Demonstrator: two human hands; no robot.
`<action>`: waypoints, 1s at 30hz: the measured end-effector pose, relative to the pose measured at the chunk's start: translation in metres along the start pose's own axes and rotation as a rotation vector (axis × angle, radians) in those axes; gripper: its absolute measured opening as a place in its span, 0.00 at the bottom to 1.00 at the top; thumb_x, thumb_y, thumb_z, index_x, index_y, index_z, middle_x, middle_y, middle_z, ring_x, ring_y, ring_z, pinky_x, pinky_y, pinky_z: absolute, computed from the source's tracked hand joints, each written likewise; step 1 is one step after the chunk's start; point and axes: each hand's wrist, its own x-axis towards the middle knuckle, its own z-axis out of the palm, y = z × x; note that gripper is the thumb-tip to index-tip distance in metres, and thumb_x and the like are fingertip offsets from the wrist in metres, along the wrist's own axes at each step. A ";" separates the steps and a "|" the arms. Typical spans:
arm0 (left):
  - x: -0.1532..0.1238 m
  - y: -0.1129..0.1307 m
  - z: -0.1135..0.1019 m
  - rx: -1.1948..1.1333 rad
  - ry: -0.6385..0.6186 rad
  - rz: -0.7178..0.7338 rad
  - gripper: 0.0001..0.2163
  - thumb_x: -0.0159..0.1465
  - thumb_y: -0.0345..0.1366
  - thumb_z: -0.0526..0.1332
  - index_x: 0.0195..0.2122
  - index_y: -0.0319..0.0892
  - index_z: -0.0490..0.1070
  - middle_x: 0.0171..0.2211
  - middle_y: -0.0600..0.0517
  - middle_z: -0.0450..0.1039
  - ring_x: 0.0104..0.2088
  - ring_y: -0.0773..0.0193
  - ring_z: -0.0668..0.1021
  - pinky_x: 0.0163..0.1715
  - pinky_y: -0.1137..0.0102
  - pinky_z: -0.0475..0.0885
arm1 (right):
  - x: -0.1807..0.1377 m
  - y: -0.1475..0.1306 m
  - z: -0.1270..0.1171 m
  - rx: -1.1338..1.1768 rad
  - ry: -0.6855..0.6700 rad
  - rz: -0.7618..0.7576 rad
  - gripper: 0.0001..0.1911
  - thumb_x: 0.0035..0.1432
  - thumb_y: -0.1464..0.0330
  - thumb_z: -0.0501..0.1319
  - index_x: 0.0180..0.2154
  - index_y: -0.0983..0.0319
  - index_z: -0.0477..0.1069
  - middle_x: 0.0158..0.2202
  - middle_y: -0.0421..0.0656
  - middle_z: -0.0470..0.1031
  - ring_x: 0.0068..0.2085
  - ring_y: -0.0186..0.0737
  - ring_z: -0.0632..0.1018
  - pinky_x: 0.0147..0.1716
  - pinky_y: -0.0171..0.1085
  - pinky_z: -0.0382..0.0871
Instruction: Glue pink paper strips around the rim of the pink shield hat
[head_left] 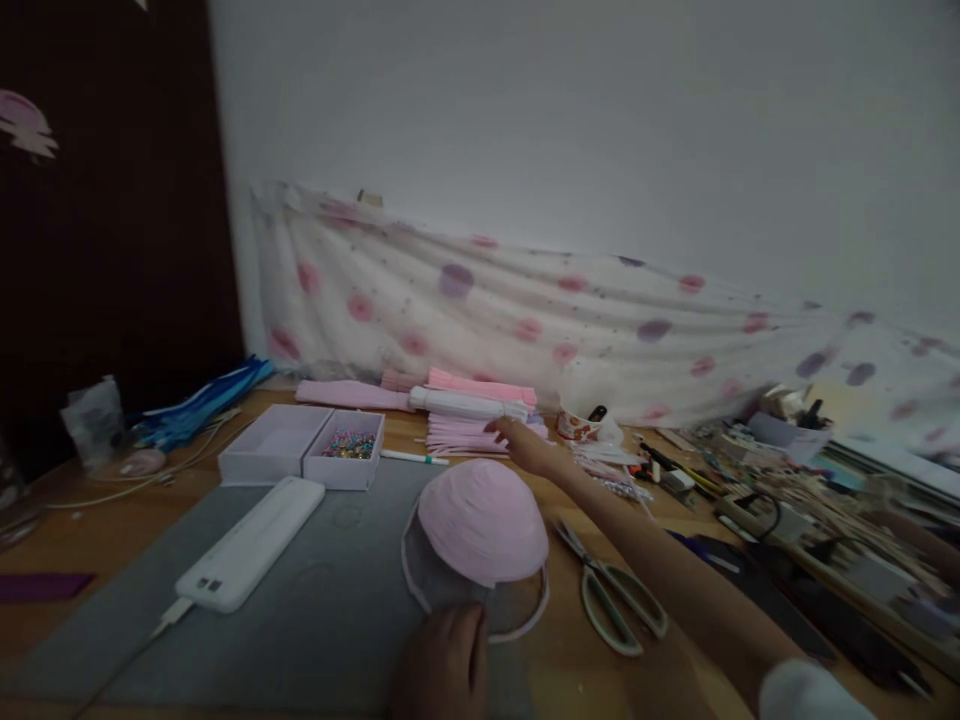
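A pale pink dome (484, 520), coiled from thin strips, rests on the grey mat and tabletop in front of me. A loose pale strip (517, 632) loops around its near side. My left hand (441, 660) is closed at the loop's near left; its fingertips and anything in them are hidden. Stretched forward, my right hand (523, 444) has its fingers extended over a bundle of light pink strips (457, 434), at the near edge of a white bundle (469, 403). Whether the fingers touch the strips is hard to see. Scissors (611, 595) lie spread below my right forearm.
On the left are a white power bank (251, 545) with a cable, a white box (277, 440) and its bead-filled half (345, 472). A marker (412, 457) lies behind the dome. Blue strips (202, 400) sit far left. Tools and sticks (810, 510) crowd the right.
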 end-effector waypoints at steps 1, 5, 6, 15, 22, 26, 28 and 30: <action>0.001 0.000 0.000 -0.003 -0.003 0.002 0.14 0.67 0.27 0.50 0.39 0.42 0.77 0.33 0.48 0.81 0.34 0.59 0.83 0.35 0.69 0.76 | 0.007 -0.001 0.007 -0.031 -0.063 -0.015 0.18 0.65 0.62 0.61 0.54 0.62 0.69 0.54 0.48 0.72 0.48 0.44 0.77 0.46 0.48 0.75; 0.005 0.002 -0.001 -0.007 -0.014 0.007 0.14 0.64 0.26 0.51 0.35 0.43 0.77 0.30 0.49 0.80 0.30 0.60 0.82 0.31 0.69 0.76 | 0.007 -0.011 0.027 -0.146 -0.166 -0.057 0.18 0.65 0.62 0.61 0.54 0.61 0.69 0.54 0.47 0.72 0.49 0.45 0.77 0.46 0.48 0.75; 0.006 0.002 -0.001 -0.008 -0.014 0.008 0.14 0.64 0.26 0.51 0.35 0.43 0.77 0.29 0.49 0.80 0.30 0.60 0.82 0.31 0.70 0.76 | 0.005 -0.013 0.028 -0.170 -0.167 -0.063 0.18 0.65 0.62 0.61 0.54 0.61 0.69 0.54 0.47 0.72 0.49 0.46 0.77 0.46 0.48 0.75; 0.011 0.014 -0.018 -0.051 -0.041 -0.081 0.14 0.65 0.26 0.52 0.33 0.44 0.77 0.29 0.49 0.80 0.30 0.59 0.81 0.30 0.68 0.74 | 0.020 -0.023 0.022 -0.339 -0.229 0.007 0.18 0.65 0.62 0.61 0.54 0.61 0.69 0.54 0.48 0.72 0.49 0.45 0.77 0.46 0.48 0.75; 0.016 0.022 -0.034 -0.167 -0.088 -0.206 0.12 0.67 0.32 0.54 0.37 0.41 0.78 0.34 0.45 0.81 0.35 0.54 0.82 0.35 0.63 0.75 | 0.015 -0.024 -0.023 -0.386 -0.113 0.051 0.19 0.65 0.62 0.61 0.54 0.62 0.68 0.53 0.48 0.72 0.48 0.45 0.77 0.45 0.48 0.75; 0.018 0.024 -0.042 -0.285 -0.024 -0.328 0.11 0.67 0.36 0.55 0.38 0.41 0.77 0.34 0.46 0.82 0.33 0.58 0.81 0.36 0.65 0.75 | -0.006 -0.042 -0.053 -0.468 0.036 0.027 0.18 0.66 0.61 0.59 0.54 0.63 0.68 0.50 0.48 0.74 0.46 0.44 0.78 0.44 0.48 0.75; 0.020 0.023 -0.050 -0.351 0.036 -0.396 0.11 0.67 0.38 0.55 0.37 0.41 0.77 0.31 0.49 0.81 0.31 0.61 0.80 0.34 0.68 0.74 | -0.027 -0.057 -0.062 -0.502 0.094 -0.017 0.17 0.70 0.64 0.53 0.54 0.66 0.66 0.44 0.50 0.77 0.41 0.44 0.79 0.41 0.45 0.73; 0.022 0.020 -0.059 -0.407 0.112 -0.463 0.10 0.66 0.39 0.56 0.36 0.42 0.76 0.29 0.50 0.79 0.30 0.62 0.80 0.33 0.69 0.74 | -0.053 -0.072 -0.066 -0.524 0.112 -0.080 0.17 0.70 0.66 0.51 0.55 0.69 0.65 0.38 0.51 0.79 0.37 0.45 0.79 0.35 0.40 0.68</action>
